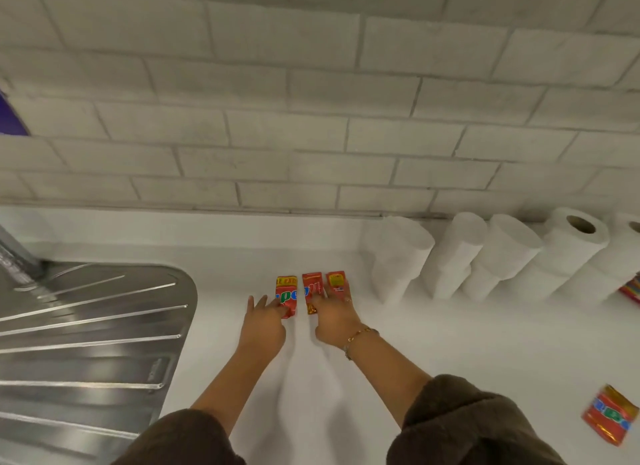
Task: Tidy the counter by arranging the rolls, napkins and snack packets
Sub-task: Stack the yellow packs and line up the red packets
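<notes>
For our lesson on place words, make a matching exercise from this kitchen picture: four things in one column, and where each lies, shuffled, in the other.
Things: 1 paper rolls; 2 metal draining board; 3 lone snack packet; 4 three snack packets together.
Places: a touched by the left hand and right hand; b lined up along the tiled wall; c left end of the counter; d far right, away from both hands.
Pairs: 1-b; 2-c; 3-d; 4-a.

Cut off at the frame's right edge — the last white paper roll (624, 253) and a striped colourful packet (633, 289).
</notes>
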Action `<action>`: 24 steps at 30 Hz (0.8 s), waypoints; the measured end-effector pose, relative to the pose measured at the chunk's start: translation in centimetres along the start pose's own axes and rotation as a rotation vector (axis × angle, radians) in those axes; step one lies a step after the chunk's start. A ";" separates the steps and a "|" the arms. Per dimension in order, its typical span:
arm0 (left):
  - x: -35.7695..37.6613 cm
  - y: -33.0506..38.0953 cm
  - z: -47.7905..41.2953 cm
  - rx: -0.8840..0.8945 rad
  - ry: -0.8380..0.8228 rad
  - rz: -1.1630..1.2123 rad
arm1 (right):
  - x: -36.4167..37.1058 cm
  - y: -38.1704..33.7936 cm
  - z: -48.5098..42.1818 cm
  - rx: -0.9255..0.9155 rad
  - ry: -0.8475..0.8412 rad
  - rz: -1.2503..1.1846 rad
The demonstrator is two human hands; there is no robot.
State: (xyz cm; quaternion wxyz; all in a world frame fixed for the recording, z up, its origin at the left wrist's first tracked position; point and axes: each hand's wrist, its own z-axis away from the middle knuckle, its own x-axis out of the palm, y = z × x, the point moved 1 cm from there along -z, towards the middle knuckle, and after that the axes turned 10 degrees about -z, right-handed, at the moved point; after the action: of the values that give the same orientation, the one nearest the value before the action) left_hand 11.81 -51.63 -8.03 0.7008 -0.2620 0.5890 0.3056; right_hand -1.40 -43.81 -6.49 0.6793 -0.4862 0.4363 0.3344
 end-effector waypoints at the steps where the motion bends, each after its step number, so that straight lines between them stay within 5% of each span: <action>1: 0.1 -0.1 -0.2 0.011 0.002 -0.013 | -0.1 0.1 -0.2 0.000 0.008 0.008; 5: 0.1 -0.2 -0.2 0.037 0.043 -0.047 | -0.7 0.7 1.0 -0.028 0.114 -0.072; 10: -0.8 3.8 1.8 0.041 0.234 0.185 | -0.7 4.1 6.7 -0.069 0.218 -0.228; 21: -1.7 30.3 7.7 0.700 0.045 0.418 | -5.0 22.8 24.1 0.299 0.519 -0.277; 24: -1.5 37.2 8.1 0.754 -0.017 0.373 | -7.1 28.6 28.1 0.394 0.548 -0.262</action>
State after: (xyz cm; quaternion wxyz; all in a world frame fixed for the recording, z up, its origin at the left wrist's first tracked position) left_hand -10.37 -20.81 -5.47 0.6850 0.1265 0.6911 0.1926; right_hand -21.76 -8.56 -6.41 0.6550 -0.4691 0.5923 0.0112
